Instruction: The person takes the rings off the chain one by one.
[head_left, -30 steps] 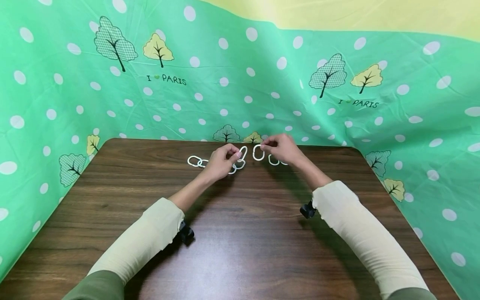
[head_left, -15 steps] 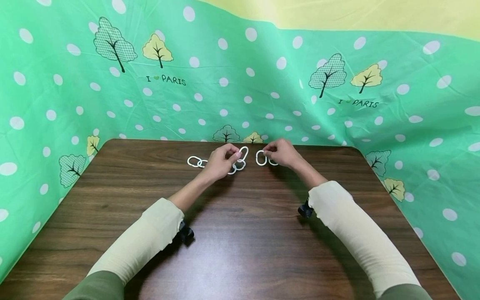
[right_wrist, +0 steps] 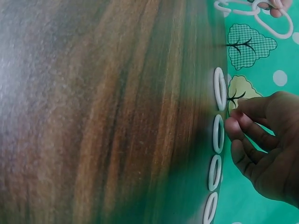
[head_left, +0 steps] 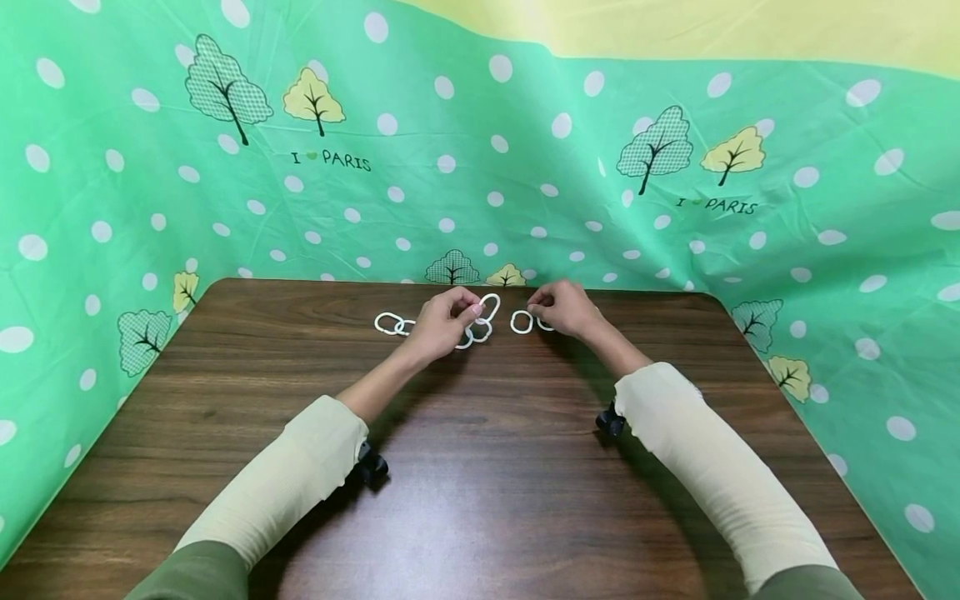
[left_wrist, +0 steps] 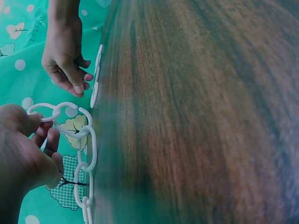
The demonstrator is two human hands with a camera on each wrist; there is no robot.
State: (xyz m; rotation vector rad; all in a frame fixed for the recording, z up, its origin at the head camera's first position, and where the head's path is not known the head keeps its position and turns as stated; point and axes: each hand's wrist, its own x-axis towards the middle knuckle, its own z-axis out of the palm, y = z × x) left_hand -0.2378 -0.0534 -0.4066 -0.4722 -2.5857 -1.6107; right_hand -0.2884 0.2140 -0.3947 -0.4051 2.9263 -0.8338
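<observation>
Upper centre of head view, left hand (head_left: 442, 325) pinching 1 link of white chain (left_wrist: 94, 145), right hand (head_left: 567, 309) to its right, fingers loosely curled, beside 4 loose links (right_wrist: 215, 135), wooden table (head_left: 480, 433) beneath

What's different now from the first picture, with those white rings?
The right hand came down and let go of the loose white link it was holding up; that link now lies on the table. The left hand stayed where it was, still pinching the white chain.
</observation>
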